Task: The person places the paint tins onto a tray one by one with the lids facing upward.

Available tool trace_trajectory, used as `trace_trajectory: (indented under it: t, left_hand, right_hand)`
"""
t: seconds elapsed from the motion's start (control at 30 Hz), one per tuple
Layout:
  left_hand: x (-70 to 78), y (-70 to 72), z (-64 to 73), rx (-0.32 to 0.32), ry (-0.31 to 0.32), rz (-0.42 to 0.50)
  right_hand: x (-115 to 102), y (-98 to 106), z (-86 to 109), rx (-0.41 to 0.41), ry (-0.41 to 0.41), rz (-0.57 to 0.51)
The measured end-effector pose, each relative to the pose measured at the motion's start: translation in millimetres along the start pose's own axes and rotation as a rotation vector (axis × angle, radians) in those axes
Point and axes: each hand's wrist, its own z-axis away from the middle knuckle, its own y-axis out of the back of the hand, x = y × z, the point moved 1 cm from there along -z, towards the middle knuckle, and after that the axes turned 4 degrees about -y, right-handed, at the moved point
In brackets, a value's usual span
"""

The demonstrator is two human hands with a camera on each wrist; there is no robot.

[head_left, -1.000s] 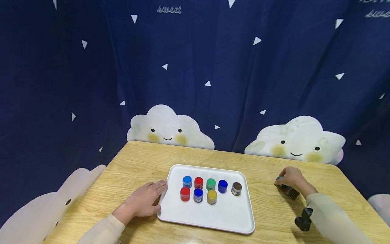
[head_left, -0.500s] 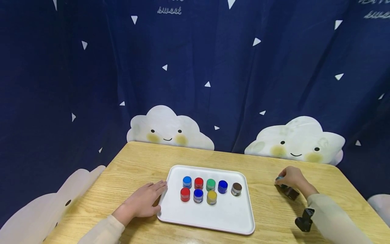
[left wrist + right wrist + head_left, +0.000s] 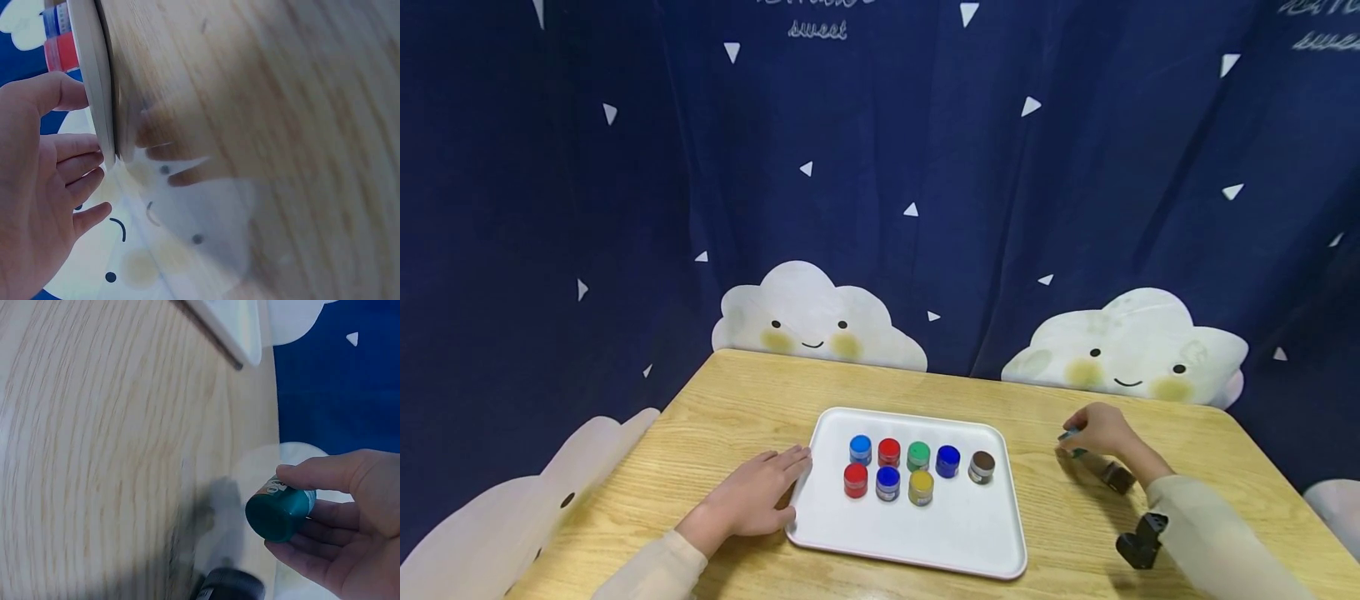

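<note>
A teal paint jar (image 3: 281,509) is pinched between the thumb and fingers of my right hand (image 3: 1102,431), raised off the table on the right side. Below it, a dark jar (image 3: 1117,477) stands on the tabletop, also seen at the bottom of the right wrist view. My left hand (image 3: 751,497) lies at the left edge of a white tray (image 3: 958,537), its extended fingers touching the rim. Several paint jars stand in two rows on the tray, among them a yellow jar (image 3: 921,487), a green jar (image 3: 918,456) and a brown-lidded jar (image 3: 982,467).
The wooden table (image 3: 760,383) runs back to a dark blue curtain (image 3: 865,167) printed with clouds and triangles. A black device (image 3: 1142,540) is attached near the right sleeve.
My right hand has lifted the teal jar from beside the dark jar and shifted it slightly left toward the tray. My left hand and the tray keep their places.
</note>
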Motion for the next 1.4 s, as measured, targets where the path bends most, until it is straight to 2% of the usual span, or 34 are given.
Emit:
trace_trajectory:
  t: [0.23,0.5,0.63,0.93,1.17,1.4]
  left_hand:
    - [0.5,-0.3,0.6,0.005,0.0,0.001]
    - [0.7,0.8,1.1,0.009,0.0,0.0]
    - [0.8,0.2,1.4,0.007,0.004,0.0]
    - [0.6,-2.3,1.5,-0.002,0.014,0.012]
    - [-0.6,-2.5,1.2,0.004,0.003,0.008]
    - [-1.2,-2.1,-0.1,0.005,-0.004,-0.005]
  right_hand:
    - [-18,-1,2.7,-0.1,0.029,-0.127]
    - [-34,-5,3.8,-0.301,0.197,-0.26]
    - [-40,-8,5.5,-0.365,0.26,-0.296]
    - [-51,-13,8.5,-0.452,0.249,-0.376]
    - [-66,-15,14.5,-0.576,0.279,-0.49]
    - [-81,-23,14.5,-0.633,0.318,-0.569]
